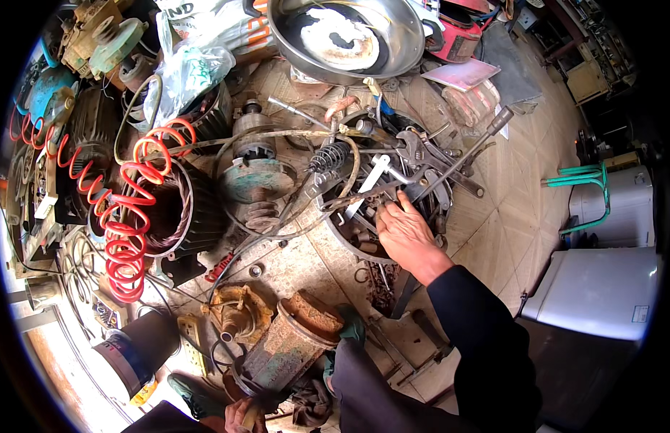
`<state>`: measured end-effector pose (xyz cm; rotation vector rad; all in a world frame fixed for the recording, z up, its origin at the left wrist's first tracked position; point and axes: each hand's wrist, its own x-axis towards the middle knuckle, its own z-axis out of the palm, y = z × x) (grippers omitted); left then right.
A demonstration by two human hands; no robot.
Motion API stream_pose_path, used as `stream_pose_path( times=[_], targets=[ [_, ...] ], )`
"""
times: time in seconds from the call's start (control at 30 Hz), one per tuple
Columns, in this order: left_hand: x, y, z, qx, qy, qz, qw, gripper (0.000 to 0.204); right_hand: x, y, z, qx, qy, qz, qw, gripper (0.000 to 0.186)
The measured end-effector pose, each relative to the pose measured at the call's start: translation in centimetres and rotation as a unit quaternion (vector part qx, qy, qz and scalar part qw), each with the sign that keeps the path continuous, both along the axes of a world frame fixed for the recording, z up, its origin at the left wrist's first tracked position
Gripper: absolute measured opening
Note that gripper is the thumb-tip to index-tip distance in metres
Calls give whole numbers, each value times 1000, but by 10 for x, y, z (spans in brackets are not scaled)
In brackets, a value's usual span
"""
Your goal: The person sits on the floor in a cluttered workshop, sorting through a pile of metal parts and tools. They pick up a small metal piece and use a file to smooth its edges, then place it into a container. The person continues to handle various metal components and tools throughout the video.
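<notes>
Head view, and nearest of all came the left hand (245, 416), down at the near end of the rusty cylinder (284, 353), its fingers curled; whether they gripped anything, I couldn't tell. That cylinder lay tilted between the person's legs, its reddish rim turned away, and everything else fell into place around it! Tight on its left sat a yellow-brown flanged part (242, 312), with a yellow power strip (192, 343) and a dark drum (144, 353) farther out that way.

Beyond the cylinder and to its right, here was the action: the right hand (409, 234) reached in from a dark sleeve (479, 339), knuckles up, fingers bent down among the heaped tools (421, 169). It touched the heap, its grip narrow (what the fingertips held, if anything, was hidden). An adjustable wrench (413, 150) and a pale flat bar (367, 184) lay on top.

Past the cylinder's left side hung a red coiled hose (125, 249), overlapping a finned motor housing (198, 206); a rotor with a green disc (255, 179) stood straight beyond. Farthest out past the cylinder, a wide steel bowl (284, 43) held a white ring-shaped thing (342, 54), with plastic bags (198, 68) to its left.
</notes>
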<state>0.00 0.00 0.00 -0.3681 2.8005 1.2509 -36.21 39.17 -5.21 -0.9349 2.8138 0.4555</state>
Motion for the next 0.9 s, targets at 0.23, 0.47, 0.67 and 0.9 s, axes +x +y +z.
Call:
stream_pose_path(
  times=[0.23, 0.47, 0.67, 0.9],
  targets=[
    [-13, 11, 12, -104, 43, -102, 988, 15, 9, 1, 36, 21, -42, 9, 999, 16],
    [-15, 2, 10, -110, 45, -111, 987, 16, -9, -21, -3, 62, 49, 12, 997, 14],
    [-17, -1, 7, -105, 55, -123, 985, 16, -34, -42, -35, 200, -61, -125, 970, 18],
    [-18, 8, 17, -58, 23, -34, 997, 20, -33, -51, -36, 221, -103, -126, 961, 18]
  ],
)
